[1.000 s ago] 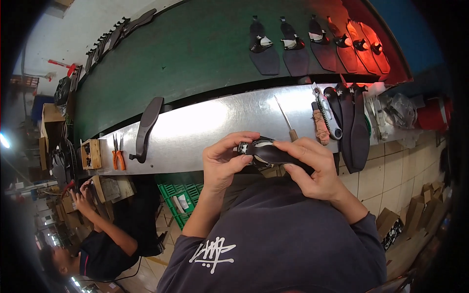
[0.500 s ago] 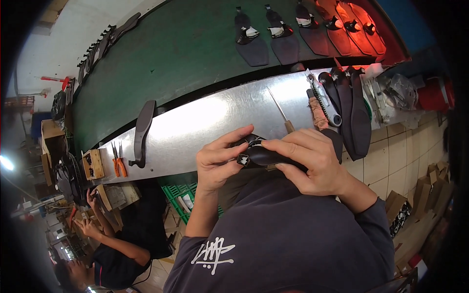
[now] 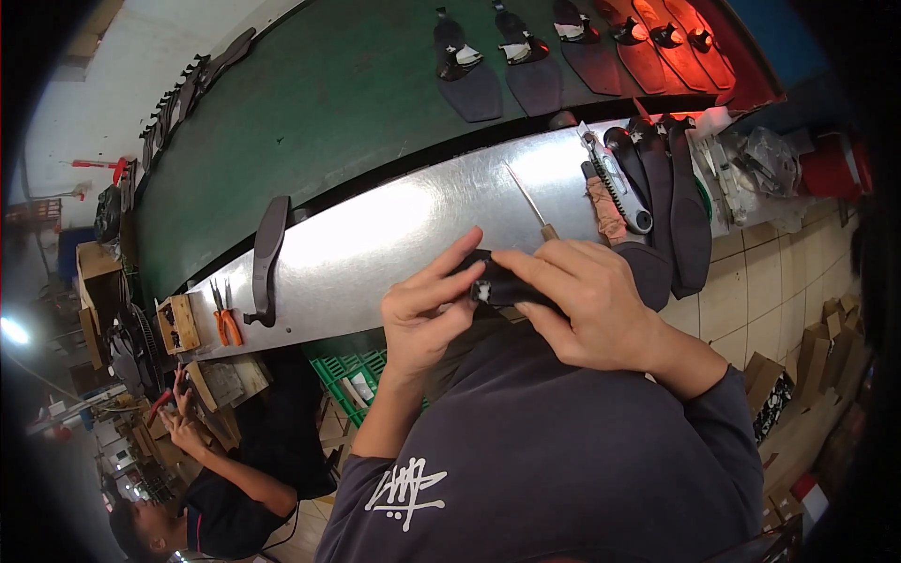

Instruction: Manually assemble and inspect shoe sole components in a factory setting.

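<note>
Black sole-like piece [image 3: 508, 288], long axis crosswise, white-marked end [image 3: 482, 292] leftward, in pinching fingers [image 3: 527, 271] of left hand [image 3: 419, 314] and right hand [image 3: 601, 305]

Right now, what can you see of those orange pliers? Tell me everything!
The pliers have smooth-looking orange handles and long, thin, dark jaws that look like metal. They lie flat, slightly open, with their tips apart and pointing away from the person. They rest on the shiny metal strip near its left end, right of the small wooden box, not touching it. Nobody is holding them.
</note>
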{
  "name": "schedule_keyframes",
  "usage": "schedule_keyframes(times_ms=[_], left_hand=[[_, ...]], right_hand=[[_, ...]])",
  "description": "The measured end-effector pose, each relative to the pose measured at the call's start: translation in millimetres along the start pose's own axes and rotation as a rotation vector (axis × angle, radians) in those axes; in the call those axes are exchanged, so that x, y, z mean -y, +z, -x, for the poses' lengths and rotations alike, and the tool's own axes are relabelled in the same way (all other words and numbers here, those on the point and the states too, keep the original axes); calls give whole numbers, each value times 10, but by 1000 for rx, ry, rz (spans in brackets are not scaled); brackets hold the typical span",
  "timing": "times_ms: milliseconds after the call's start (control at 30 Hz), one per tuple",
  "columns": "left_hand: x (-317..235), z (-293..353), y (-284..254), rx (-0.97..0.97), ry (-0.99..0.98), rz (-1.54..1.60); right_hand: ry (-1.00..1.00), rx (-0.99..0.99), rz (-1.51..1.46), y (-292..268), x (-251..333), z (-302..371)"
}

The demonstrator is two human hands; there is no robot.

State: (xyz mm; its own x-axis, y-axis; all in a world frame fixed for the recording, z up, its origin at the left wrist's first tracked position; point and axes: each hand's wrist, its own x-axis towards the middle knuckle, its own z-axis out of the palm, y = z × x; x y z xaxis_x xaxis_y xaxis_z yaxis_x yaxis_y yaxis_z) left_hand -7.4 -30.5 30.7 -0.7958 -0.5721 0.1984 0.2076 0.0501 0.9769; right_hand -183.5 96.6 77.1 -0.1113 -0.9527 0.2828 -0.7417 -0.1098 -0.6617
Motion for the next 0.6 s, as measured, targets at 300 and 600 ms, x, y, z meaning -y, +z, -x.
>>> schedule_keyframes(times_ms=[300,600], left_hand=[[-15,-29,75,-151,-396,233],[9,-44,66,-170,-380,211]], right_hand=[[96,-58,-133,194,-148,4],[-65,-32,3,160,-180,-28]])
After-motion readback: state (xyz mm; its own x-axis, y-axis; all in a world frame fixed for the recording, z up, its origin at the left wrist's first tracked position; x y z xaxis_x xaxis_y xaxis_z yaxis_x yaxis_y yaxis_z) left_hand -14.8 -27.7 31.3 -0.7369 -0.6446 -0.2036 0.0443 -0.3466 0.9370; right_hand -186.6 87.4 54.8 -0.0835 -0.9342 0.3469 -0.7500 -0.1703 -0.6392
